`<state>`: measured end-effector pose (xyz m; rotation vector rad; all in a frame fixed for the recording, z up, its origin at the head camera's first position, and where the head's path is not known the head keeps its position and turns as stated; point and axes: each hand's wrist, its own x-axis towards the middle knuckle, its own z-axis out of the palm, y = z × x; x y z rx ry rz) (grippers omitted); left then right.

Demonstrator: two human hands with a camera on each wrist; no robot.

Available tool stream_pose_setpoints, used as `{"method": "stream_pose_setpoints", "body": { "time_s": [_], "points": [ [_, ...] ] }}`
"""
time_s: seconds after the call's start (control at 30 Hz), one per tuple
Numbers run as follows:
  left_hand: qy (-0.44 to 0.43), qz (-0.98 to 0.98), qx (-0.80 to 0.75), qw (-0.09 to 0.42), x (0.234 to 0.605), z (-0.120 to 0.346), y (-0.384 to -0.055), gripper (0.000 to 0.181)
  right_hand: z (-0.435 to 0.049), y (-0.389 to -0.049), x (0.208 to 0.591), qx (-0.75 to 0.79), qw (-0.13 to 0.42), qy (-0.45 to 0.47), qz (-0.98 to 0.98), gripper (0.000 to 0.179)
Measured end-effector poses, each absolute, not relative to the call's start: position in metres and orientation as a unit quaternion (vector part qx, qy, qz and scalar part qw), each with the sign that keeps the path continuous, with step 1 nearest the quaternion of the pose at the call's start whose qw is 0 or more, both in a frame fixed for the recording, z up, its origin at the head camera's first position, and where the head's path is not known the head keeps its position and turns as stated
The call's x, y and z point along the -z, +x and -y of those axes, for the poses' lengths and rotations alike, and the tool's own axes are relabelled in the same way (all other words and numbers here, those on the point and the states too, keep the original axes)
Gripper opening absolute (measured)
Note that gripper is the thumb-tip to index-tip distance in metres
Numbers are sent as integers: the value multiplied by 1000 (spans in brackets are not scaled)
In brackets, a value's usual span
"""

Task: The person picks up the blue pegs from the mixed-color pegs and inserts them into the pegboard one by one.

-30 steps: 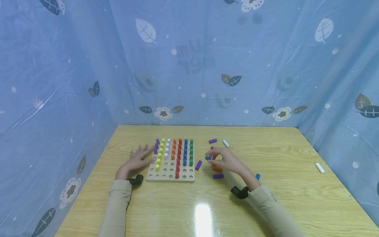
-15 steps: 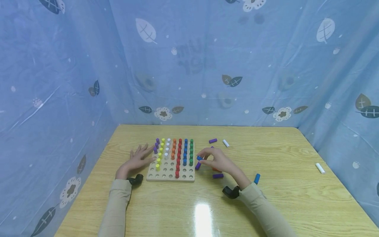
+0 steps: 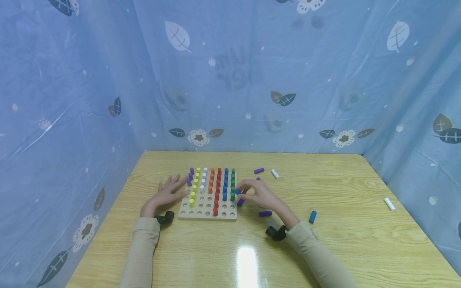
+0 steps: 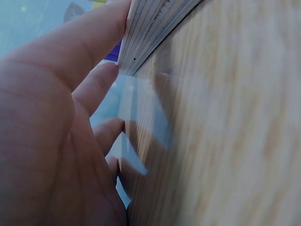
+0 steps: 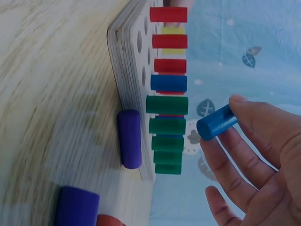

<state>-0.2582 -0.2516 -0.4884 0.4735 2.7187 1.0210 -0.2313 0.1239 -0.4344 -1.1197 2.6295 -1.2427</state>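
My right hand (image 3: 260, 195) pinches a blue peg (image 5: 217, 122) between thumb and fingertips, just off the right edge of the wooden pegboard (image 3: 207, 216). In the right wrist view that peg is tilted, beside the row of upright green pegs (image 5: 167, 104). My left hand (image 3: 167, 196) lies spread at the board's left side, thumb and index fingertips (image 4: 112, 69) right at its edge. Columns of purple, yellow, white, orange, red, blue and green pegs stand in the board, with bare holes toward the near side.
A purple peg (image 5: 130, 139) lies against the board's right side, partly behind my right hand in the head view. Loose on the table are another purple peg (image 3: 265, 213), a blue peg (image 3: 312, 217) and white pegs, one far right (image 3: 389, 204). Blue curtains surround the table.
My right hand has carried the blue peg leftward from the loose pegs to the board's right edge. My left hand has stayed in place.
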Motion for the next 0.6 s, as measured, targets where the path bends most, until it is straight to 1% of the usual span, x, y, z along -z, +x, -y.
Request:
{"method": "stream_pose_setpoints", "body": {
  "time_s": [0.3, 0.43, 0.6],
  "points": [
    [157, -922, -340, 99, 488, 251, -258, 69, -114, -232, 438, 412, 11, -351, -841, 23],
    [155, -922, -342, 99, 489, 251, -257, 69, -109, -231, 438, 416, 11, -343, -842, 22],
    [157, -921, -344, 98, 489, 251, -258, 70, -103, -230, 439, 411, -7, -356, -839, 20]
  ]
}}
